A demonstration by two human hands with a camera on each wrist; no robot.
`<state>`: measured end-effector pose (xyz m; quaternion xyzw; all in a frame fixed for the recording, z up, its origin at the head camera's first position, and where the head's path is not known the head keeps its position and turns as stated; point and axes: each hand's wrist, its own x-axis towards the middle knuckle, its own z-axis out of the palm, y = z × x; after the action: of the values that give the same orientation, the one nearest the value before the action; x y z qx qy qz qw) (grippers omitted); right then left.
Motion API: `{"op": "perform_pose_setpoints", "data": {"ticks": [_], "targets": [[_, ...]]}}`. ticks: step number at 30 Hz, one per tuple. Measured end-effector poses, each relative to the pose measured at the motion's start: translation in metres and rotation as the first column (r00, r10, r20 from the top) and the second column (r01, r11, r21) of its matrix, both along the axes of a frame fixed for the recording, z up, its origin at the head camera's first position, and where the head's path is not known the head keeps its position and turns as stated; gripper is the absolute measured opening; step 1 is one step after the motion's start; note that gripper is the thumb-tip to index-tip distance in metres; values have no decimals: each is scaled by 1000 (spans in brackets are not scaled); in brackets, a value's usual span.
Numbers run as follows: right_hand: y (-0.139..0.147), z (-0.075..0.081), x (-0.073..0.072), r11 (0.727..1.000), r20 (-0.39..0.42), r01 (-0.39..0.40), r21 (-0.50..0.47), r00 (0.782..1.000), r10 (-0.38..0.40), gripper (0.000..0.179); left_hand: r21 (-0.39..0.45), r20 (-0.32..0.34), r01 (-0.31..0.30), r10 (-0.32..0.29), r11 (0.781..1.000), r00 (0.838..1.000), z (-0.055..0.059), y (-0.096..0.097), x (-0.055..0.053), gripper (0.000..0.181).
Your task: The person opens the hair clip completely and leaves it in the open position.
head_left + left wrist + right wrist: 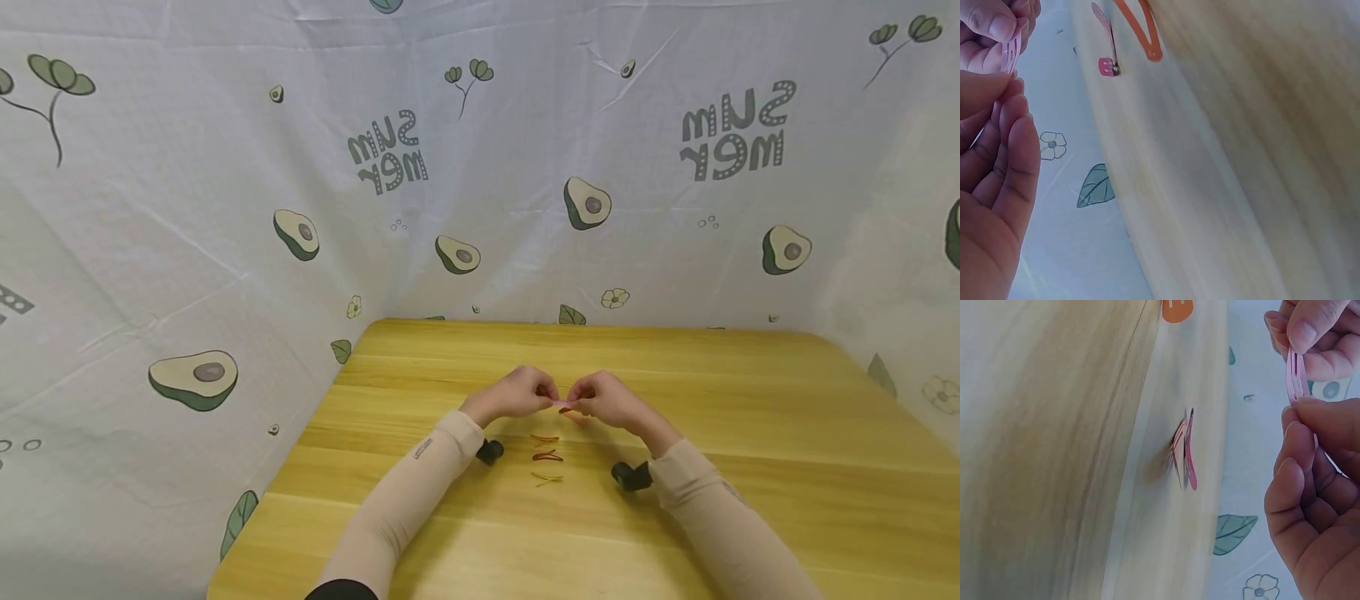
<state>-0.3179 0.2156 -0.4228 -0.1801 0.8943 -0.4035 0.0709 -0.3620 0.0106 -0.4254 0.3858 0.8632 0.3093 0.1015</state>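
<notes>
Between the two hands, above the table, is a pink snap hair clip. The left hand pinches one end of it with thumb and fingers, and the right hand pinches the other. In the right wrist view the slotted body of the pink clip shows between the fingertips; its ends are covered. Close below the hands a red-pink clip stands on edge on the wood. An orange clip with splayed arms is near it in the left wrist view.
Nearer the body, an orange clip, a dark red clip and a yellow-green clip lie in a column on the wooden table. A white curtain printed with avocados hangs behind. Black wrist devices sit under the forearms.
</notes>
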Motion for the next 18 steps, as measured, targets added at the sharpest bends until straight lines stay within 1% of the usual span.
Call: {"op": "perform_pose_setpoints", "data": {"ticks": [2, 9, 15, 18], "targets": [[1, 0, 3, 1000, 1, -9, -16, 1000, 9, 13, 6, -14, 9, -9, 1000, 1000, 0, 0, 4, 14], [8, -1, 15, 995, 29, -48, -84, 998, 51, 16, 33, 5, 44, -44, 998, 999, 3, -3, 19, 17], [11, 1, 24, 993, 15, -66, -97, 998, 68, 16, 55, -25, 61, -60, 997, 998, 4, -4, 24, 17], [11, 1, 27, 992, 12, -80, -94, 997, 81, 16, 63, -23, 76, -74, 995, 997, 3, -7, 28, 17]]}}
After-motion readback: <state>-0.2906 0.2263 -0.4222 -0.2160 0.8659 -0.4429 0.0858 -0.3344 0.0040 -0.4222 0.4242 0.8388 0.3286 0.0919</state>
